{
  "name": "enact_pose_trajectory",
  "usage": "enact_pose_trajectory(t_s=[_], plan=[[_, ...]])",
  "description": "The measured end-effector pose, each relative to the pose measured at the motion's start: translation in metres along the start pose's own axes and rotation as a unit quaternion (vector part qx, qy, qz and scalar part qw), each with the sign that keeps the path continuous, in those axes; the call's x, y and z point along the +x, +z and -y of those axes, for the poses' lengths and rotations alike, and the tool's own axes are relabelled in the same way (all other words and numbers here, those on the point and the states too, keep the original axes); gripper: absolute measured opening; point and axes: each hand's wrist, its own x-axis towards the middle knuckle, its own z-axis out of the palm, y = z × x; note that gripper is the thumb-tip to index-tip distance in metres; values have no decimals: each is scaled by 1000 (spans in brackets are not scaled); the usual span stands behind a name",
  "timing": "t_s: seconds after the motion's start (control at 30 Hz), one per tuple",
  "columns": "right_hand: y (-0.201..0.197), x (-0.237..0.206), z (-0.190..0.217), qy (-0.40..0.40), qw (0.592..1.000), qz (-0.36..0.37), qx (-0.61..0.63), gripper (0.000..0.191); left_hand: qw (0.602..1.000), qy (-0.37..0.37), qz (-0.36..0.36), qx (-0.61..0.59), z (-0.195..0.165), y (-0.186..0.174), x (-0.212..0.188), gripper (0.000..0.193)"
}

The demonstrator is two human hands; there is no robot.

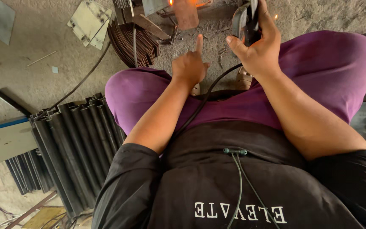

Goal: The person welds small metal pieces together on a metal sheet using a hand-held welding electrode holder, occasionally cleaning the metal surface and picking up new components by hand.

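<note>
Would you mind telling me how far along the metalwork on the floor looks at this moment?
Looks done: a stack of curved strips and flat plates lie finished-looking on the floor. In hand: the right hand grips a black tool beside a glowing piece; the left hand points at it. Apparently left: a row of dark bars lying untouched.

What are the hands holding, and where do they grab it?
The right hand grips a black tool by its handle. The left hand holds nothing, just pointing.
</note>
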Motion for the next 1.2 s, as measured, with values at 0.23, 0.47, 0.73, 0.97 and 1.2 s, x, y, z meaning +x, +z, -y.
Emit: enact_pose_trajectory(t_s=[0.23,0.47,0.73,0.97,1.2], plan=[[4,1,0,50,999,-15,8,71,999,-1,16,-40,7,3,-1,87],[3,2,-1,83,996,-13,24,68,998,-16,40,-40,3,-3,-1,78],[3,6,4,35,998,-6,50,68,1000,9,-1,-21,11,18,8,73],[6,5,0,86,988,-18,131,69,995,-38,77,-52,8,10,10,74],[1,4,5,76,996,4,48,67,997,-21,46,-55,7,4,3,56]])
